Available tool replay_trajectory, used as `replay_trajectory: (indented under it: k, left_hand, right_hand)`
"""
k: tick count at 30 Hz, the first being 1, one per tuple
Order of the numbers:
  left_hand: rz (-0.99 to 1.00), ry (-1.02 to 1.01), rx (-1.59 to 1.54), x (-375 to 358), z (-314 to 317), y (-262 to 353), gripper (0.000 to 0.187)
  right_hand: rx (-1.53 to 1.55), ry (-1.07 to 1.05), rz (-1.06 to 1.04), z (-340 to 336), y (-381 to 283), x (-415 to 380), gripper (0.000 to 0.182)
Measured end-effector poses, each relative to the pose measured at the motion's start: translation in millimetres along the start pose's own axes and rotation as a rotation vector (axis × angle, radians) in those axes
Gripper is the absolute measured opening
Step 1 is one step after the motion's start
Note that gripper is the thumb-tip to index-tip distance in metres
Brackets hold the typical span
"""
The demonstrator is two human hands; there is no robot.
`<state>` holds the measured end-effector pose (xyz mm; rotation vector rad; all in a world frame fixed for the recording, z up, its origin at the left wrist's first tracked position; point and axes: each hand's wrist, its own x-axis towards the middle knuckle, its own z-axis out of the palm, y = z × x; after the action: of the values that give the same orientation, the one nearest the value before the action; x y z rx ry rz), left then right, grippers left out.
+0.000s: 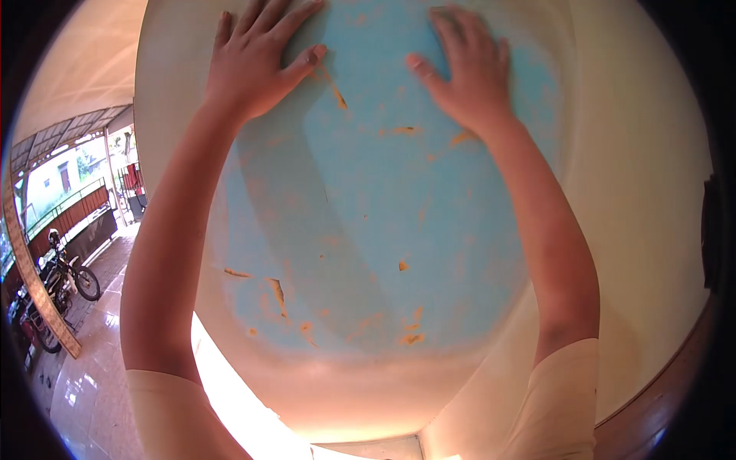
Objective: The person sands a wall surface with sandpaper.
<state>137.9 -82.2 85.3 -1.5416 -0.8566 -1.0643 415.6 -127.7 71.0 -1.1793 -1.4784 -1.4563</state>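
A large pale-blue surface [445, 222] with a cream border fills the middle of the head view. Orange-brown chips and scuffs mark it, among them a torn-looking spot [277, 297] at the lower left. My left hand [261, 65] is at its upper left edge, fingers spread and thumb pointing toward the blue area. Over the upper right of the blue lies my right hand [474, 77], palm toward the surface, fingers stretched and thumb apart. Neither hand has an object in it. The left fingertips run close to the top of the view.
Far left, a motorcycle [73, 272] stands beyond a slanted wooden post [38, 284], near a railing. Glossy floor tiles [84, 391] stretch below it. A cream wall [644, 192] is on the right, with a dark object [710, 234] at its far edge.
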Motion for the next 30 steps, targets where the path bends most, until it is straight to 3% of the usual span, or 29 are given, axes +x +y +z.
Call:
replay_trajectory:
  k: [1,2,5,6,9,11,13,14,18,20,23,24,25,27,28,30]
  left_hand:
    - [-0.003,-0.007,0.005,-1,-1,1,0.073]
    - [-0.003,-0.007,0.014,0,-2,1,0.073]
    - [-0.013,-0.014,0.012,0,-2,1,0.072]
    - [-0.010,-0.009,0.017,1,-2,0,0.072]
    - [0.009,0.013,-0.010,-1,-1,-1,0.071]
    - [-0.027,-0.020,-0.009,1,-6,4,0.071]
    - [-0.033,-0.025,-0.016,0,-8,7,0.071]
    - [-0.038,-0.029,-0.019,-1,-10,7,0.071]
    - [-0.029,0.020,0.007,-4,-5,5,0.070]
    - [-0.005,0.022,0.020,-2,0,0,0.070]
    - [-0.055,-0.015,-0.012,-1,-9,8,0.069]
    - [-0.055,-0.019,-0.016,-2,-7,7,0.069]
    - [-0.046,-0.011,-0.024,-2,-6,5,0.069]
    - [-0.036,0.002,-0.027,-2,-4,-2,0.068]
    - [-0.017,0.013,-0.029,-3,-1,-5,0.068]
    - [-0.004,0.020,-0.031,-2,-3,-5,0.067]
  right_hand:
    - [0.061,-0.069,-0.095,-3,-15,-5,0.073]
    - [0.074,-0.008,-0.266,17,-19,-14,0.075]
    - [0.039,-0.088,-0.315,-1,15,0,0.074]
    - [-0.042,-0.080,-0.102,1,22,10,0.074]
    - [0.015,0.058,0.084,13,22,18,0.073]
    - [-0.013,-0.001,0.048,9,-14,-2,0.071]
    - [0.198,0.077,-0.379,23,-37,-24,0.070]
    - [0.168,0.065,-0.405,20,-31,-22,0.069]
    - [-0.120,0.303,-0.224,24,29,21,0.058]
    - [0.001,0.100,0.213,22,35,35,0.071]
    - [0.004,0.047,0.105,7,-17,25,0.071]
    - [-0.026,0.015,-0.028,14,-24,21,0.071]
    - [-0.028,0.013,-0.026,17,-21,19,0.071]
    - [-0.124,0.031,-0.225,20,-9,20,0.070]
    - [-0.128,0.033,-0.218,19,5,26,0.070]
    - [-0.072,0.061,0.222,10,28,49,0.070]
